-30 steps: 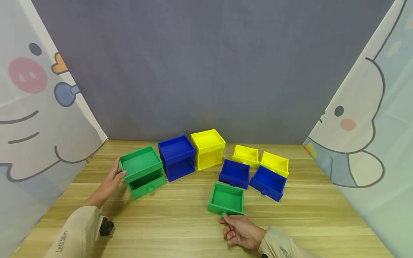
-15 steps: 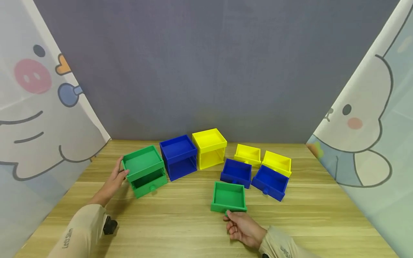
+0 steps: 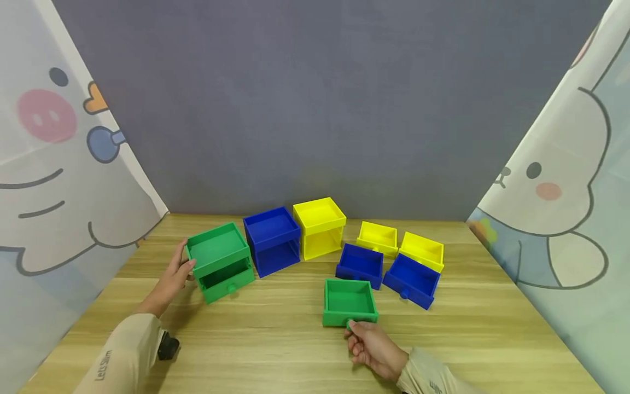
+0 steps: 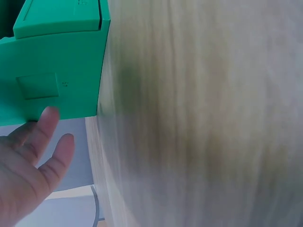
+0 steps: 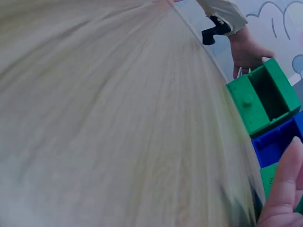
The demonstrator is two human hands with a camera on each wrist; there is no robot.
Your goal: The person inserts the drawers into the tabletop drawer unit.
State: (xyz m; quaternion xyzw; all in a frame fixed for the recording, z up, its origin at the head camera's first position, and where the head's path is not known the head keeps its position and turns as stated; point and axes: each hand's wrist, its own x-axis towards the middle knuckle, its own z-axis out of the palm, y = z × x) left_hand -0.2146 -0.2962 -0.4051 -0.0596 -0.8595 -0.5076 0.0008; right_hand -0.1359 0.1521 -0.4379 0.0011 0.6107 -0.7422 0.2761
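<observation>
A green two-slot cabinet (image 3: 217,249) stands at the left of the table, its lower slot filled by a knobbed drawer (image 3: 227,287) and its upper slot vacant. Against the cabinet's left side rests my left hand (image 3: 169,282), fingers extended; the left wrist view shows fingertips (image 4: 49,113) at its green wall. A loose green drawer (image 3: 350,300) lies on the table right of centre. My right hand (image 3: 376,350) pinches its front knob between thumb and index finger, the other fingers curled. In the right wrist view, part of that drawer hides behind a finger (image 5: 289,175).
A blue cabinet (image 3: 272,230) and a yellow cabinet (image 3: 320,216), both without drawers, stand beside the green one. Behind the green drawer lie two blue drawers (image 3: 361,261) and two yellow drawers (image 3: 377,235). A grey backdrop (image 3: 315,109) closes the far edge.
The green drawer has turned slightly, its front now nearly level across the view, with my right hand still on its knob. My left hand stays at the green cabinet. The view shifted a little.
</observation>
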